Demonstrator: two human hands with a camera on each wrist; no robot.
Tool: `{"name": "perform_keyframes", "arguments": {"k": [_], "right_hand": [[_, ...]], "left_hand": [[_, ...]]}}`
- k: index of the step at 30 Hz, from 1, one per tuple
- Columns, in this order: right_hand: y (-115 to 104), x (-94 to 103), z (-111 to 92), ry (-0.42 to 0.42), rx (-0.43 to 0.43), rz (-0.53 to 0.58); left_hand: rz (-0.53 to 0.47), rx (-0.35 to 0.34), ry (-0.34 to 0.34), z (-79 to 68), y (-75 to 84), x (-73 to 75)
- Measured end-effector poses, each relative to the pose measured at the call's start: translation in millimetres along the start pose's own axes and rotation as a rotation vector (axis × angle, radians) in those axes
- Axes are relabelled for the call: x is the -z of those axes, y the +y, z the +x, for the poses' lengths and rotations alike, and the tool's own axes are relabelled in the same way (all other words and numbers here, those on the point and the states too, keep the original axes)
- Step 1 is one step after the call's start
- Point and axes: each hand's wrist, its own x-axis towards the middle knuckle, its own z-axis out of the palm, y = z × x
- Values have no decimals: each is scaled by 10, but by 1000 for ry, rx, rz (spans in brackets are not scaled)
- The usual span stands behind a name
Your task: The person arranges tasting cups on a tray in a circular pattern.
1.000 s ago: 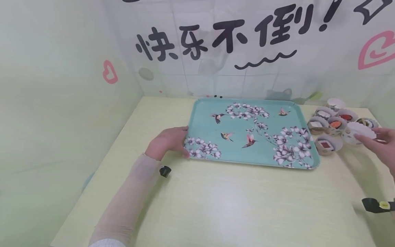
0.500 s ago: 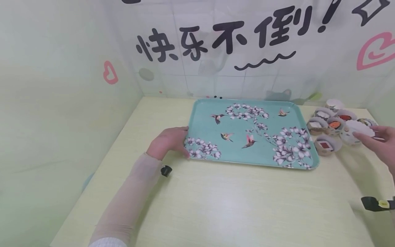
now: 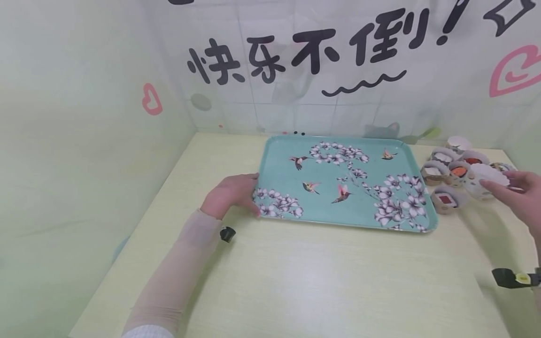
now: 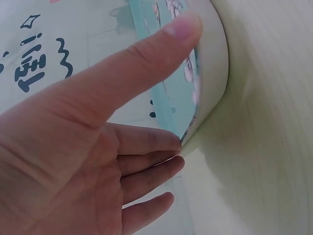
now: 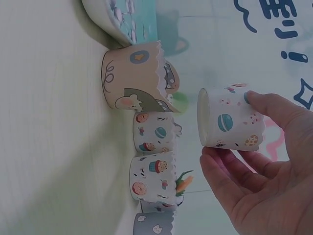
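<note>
My left hand (image 3: 231,193) rests at the near left corner of a teal tray (image 3: 283,176) printed with birds and blossoms. Its fingers are straight at the tray's edge, and the thumb lies over the rim in the left wrist view. On the right, my right hand (image 3: 517,192) pinches a white paper baking cup (image 5: 230,117) with small macaron and cupcake prints. The right wrist view shows this cup held off the table, thumb on one side and fingers on the other. Inside of the cup is hidden there.
Several paper cups stand grouped right of the tray, among them a brown cup (image 5: 132,76) and a cup with an orange filling (image 3: 458,170). Nearest the front is a cup with a red square (image 3: 444,201). A printed wall sheet (image 3: 313,112) stands behind the table.
My right hand has shifted slightly left with the white cup, over the group of cups. The left hand and tray have stayed in place.
</note>
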Motion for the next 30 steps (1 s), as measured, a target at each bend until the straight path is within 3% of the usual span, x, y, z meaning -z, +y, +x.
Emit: {"name": "perform_keyframes", "arguments": {"k": [3,6,13,16,21,30], "right_hand": [[-170,-18,-124,10,-3,-28],[-105,-32,-55,17,8,-40],[-529,-109,-299,-22,80,38],[-645,-143,-357,-16,84,-12],[-739,-172,-377,-23,128,-70],[-870,-277,-361,-47,192,-40]], "left_hand": [[-17,-14,0,2,-30,-17],[-28,-23,-4,7,-64,-32],[-47,-33,-31,18,-70,-15],[-31,-38,-44,46,-83,-6],[-54,-44,-63,103,-107,15],[-150,-49,-104,137,-72,28]]}}
